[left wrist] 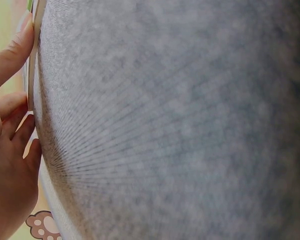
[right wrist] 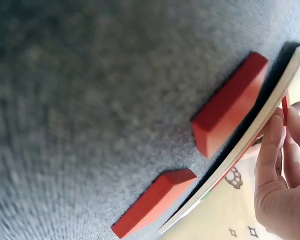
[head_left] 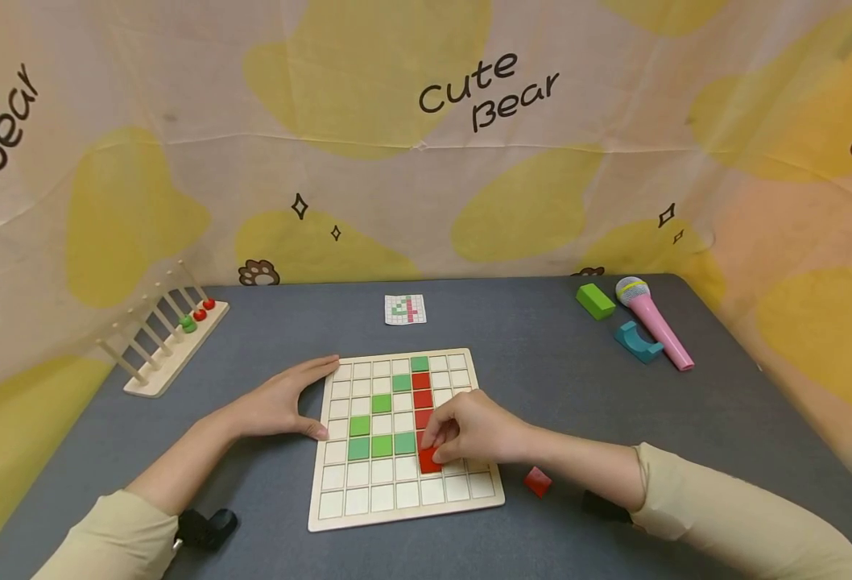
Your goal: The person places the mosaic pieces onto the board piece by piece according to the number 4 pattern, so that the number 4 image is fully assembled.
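Note:
A pale wooden grid board lies on the table with green square tiles and a column of red square tiles in its cells. My right hand pinches a red tile between thumb and fingers, low in the red column. Part of this tile is hidden by my fingers. At the board's left side, my left hand has thumb and fingers spread, touching its edge near the upper left corner. In the right wrist view, two loose red tiles lie beside the board.
A small printed pattern card lies behind the board. At the left stands a peg rack with red and green beads. A green block, a teal arched block and a pink toy microphone lie at the back right.

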A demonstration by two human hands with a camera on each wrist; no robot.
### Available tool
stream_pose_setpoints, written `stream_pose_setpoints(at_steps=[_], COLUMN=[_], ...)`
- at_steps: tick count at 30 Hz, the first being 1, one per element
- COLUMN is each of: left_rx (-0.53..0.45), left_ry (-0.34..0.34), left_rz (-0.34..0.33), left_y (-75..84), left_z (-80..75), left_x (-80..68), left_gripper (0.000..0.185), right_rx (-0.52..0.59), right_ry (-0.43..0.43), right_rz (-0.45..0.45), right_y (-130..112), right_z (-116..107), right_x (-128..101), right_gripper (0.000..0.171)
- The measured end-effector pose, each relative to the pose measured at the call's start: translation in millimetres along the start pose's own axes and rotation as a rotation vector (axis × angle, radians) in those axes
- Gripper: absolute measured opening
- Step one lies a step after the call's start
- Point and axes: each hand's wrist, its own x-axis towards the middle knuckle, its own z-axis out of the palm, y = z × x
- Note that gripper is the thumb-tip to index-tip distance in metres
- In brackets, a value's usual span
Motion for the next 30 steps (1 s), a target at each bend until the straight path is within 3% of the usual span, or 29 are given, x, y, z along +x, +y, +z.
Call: stream_pose_setpoints(at_steps=[20,30], left_rx=[-0.007,-0.018], left_ry=[0.002,-0.002], left_rz=[0.009,0.004], left_y=[0.2,0.5], left_z=[-0.1,-0.6], left_x=[0.1,-0.2], left_gripper=[0.11,0.111], right_rx=[-0.105,-0.142], right_ry=[0.009,0.075], right_rz=[-0.004,-0.007], right_y=[0,2], right_z=[2,-23], right_x=[0,-7], right_gripper=[0.011,0.011])
